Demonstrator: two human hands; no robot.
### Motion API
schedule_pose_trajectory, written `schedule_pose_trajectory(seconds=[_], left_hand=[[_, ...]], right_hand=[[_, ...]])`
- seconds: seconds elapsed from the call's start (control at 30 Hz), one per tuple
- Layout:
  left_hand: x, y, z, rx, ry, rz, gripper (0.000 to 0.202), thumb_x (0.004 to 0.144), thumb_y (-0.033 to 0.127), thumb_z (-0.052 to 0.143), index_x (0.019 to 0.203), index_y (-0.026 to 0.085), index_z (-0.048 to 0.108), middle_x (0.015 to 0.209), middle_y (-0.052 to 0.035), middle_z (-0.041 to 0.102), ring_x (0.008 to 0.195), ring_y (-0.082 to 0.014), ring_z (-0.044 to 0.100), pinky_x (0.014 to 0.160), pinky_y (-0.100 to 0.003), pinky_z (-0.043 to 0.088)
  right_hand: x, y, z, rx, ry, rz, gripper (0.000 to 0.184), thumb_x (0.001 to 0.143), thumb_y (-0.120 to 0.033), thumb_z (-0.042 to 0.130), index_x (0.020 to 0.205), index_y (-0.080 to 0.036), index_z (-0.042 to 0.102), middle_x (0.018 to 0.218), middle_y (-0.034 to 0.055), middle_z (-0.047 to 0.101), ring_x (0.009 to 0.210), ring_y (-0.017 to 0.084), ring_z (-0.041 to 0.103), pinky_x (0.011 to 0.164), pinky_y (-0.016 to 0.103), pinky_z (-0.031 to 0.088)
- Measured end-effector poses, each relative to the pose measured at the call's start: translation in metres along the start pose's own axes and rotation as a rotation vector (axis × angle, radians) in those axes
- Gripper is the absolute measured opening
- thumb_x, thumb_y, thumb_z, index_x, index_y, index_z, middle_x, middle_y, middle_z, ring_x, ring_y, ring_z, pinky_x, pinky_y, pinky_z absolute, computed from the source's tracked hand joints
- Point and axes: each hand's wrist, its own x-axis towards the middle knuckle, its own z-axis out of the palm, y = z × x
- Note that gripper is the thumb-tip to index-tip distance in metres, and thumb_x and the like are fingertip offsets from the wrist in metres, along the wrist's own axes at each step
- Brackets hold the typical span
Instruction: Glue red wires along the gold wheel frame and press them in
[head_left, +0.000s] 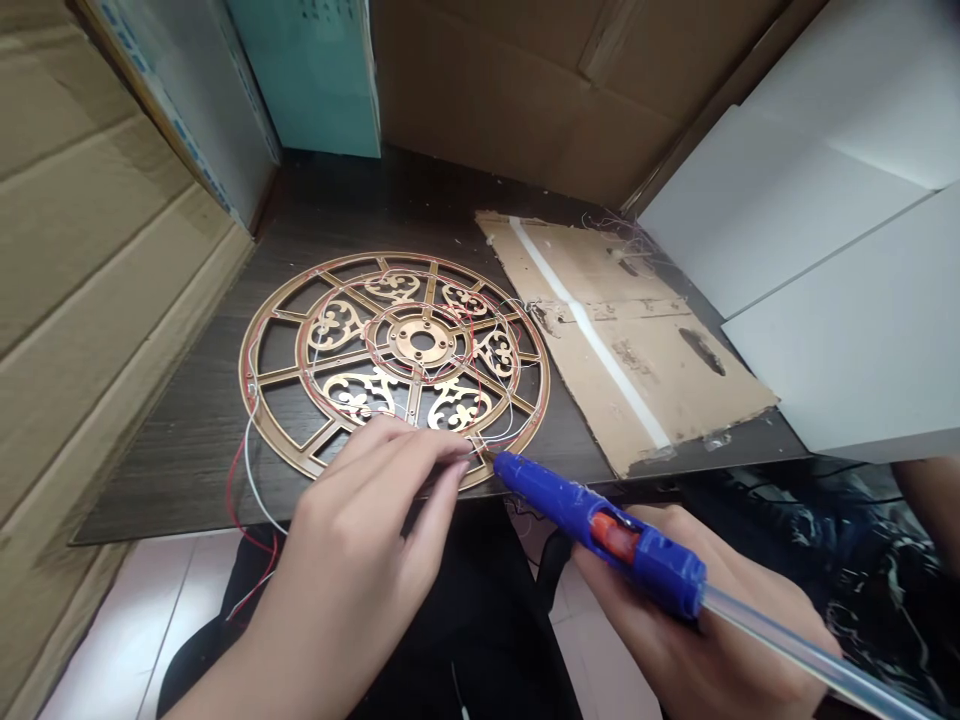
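Observation:
A round gold-brown openwork frame (pixel 420 342) with spokes and scroll ornaments lies flat on the dark table. Thin red and white wires (pixel 512 405) run around its rings, and some hang over the table's front edge at the left. My left hand (pixel 382 500) is over the near rim, thumb and forefinger pinched on a thin wire there. In my right hand (pixel 705 610) is a blue glue gun (pixel 570 510) with a clear glue stick (pixel 810 640) sticking out of its back. Its nozzle is at the near rim, close to my left fingertips.
A cardboard sheet (pixel 600 340) with a white stripe lies right of the frame, loose wires at its far corner. White boxes (pixel 840 250) stand at the right, cardboard (pixel 525 100) at the back, a teal box (pixel 322 80) at the back left. Dark plastic (pixel 847 570) is low at right.

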Motion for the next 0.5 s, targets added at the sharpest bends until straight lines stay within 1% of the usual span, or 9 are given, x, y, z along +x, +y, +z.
schedule_pose_trajectory(seconds=[0.13, 0.27, 0.3, 0.4, 0.5], left_hand=[[-0.0005, -0.0008, 0.0010, 0.003, 0.010, -0.004, 0.016, 0.097, 0.007, 0.067, 0.107, 0.019, 0.065, 0.098, 0.0057, 0.068, 0.093, -0.0035, 0.061, 0.089, -0.016, 0.049], [0.0008, -0.0002, 0.0011, 0.001, 0.009, -0.007, 0.015, 0.097, 0.007, 0.066, 0.107, 0.019, 0.065, 0.098, 0.0054, 0.068, 0.094, -0.0038, 0.061, 0.089, -0.017, 0.049], [0.0012, 0.0000, 0.0010, 0.005, 0.008, -0.007, 0.015, 0.097, 0.007, 0.066, 0.107, 0.019, 0.065, 0.098, 0.0054, 0.068, 0.094, -0.0038, 0.061, 0.089, -0.017, 0.049], [0.0016, 0.0002, 0.0009, 0.010, 0.001, -0.004, 0.015, 0.097, 0.008, 0.067, 0.107, 0.019, 0.066, 0.098, 0.0056, 0.069, 0.093, -0.0036, 0.061, 0.089, -0.016, 0.050], [0.0008, -0.0001, 0.0013, 0.007, 0.001, -0.001, 0.015, 0.097, 0.008, 0.067, 0.108, 0.018, 0.066, 0.099, 0.0057, 0.069, 0.094, -0.0035, 0.062, 0.090, -0.016, 0.050]], right_hand=[[0.0000, -0.0036, -0.0036, -0.002, -0.022, 0.003, 0.008, 0.101, -0.017, 0.064, 0.094, -0.017, 0.068, 0.070, -0.0009, 0.063, 0.052, 0.012, 0.057, 0.052, 0.025, 0.040], [0.0006, -0.0034, -0.0068, -0.007, -0.032, 0.030, 0.012, 0.103, -0.022, 0.064, 0.091, -0.018, 0.064, 0.061, -0.0039, 0.054, 0.044, 0.010, 0.050, 0.049, 0.023, 0.040], [0.0012, -0.0031, -0.0065, 0.001, -0.034, 0.030, 0.012, 0.103, -0.022, 0.063, 0.092, -0.018, 0.064, 0.061, -0.0045, 0.054, 0.044, 0.010, 0.050, 0.049, 0.023, 0.040], [0.0035, -0.0027, -0.0040, -0.019, -0.008, 0.018, 0.014, 0.106, -0.024, 0.064, 0.092, -0.020, 0.061, 0.063, -0.0053, 0.058, 0.048, 0.009, 0.056, 0.051, 0.023, 0.041], [0.0058, -0.0037, -0.0023, -0.045, 0.021, 0.019, 0.020, 0.110, -0.031, 0.063, 0.093, -0.020, 0.059, 0.064, -0.0061, 0.059, 0.051, 0.009, 0.059, 0.052, 0.024, 0.040]])
